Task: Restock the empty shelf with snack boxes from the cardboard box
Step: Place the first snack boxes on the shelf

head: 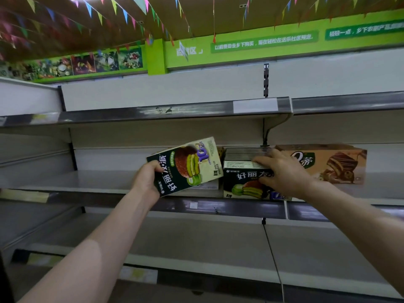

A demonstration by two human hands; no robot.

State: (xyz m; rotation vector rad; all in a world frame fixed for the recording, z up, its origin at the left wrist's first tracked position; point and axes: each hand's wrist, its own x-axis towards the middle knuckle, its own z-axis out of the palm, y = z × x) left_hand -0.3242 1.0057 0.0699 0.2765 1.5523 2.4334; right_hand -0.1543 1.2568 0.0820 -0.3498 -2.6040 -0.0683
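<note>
Observation: the left hand is holding a green-tea pie box in the air in front of the middle shelf. Its fingers are closing round the box's lower left end, thumb on the printed face. The box is sitting tilted, its long axis running from lower left up to upper right. Its upper right corner is coming just beside the top left corner of a shelved pie box of the same brand.

The right hand is resting on that shelved pie box. Its fingers are spreading loosely across the top front edge and the thumb is lying on the front face, so it appears to be steadying the box rather than gripping it. A brown cake box is standing just to the right. A pale box is showing partly behind the held one; its contact with it cannot be told.

Judgement: the open shelf space is lying left of the shelved pie box, nearest the left hand. The held box is needing to be levelled before being set down. The cardboard box is not in view.
</note>
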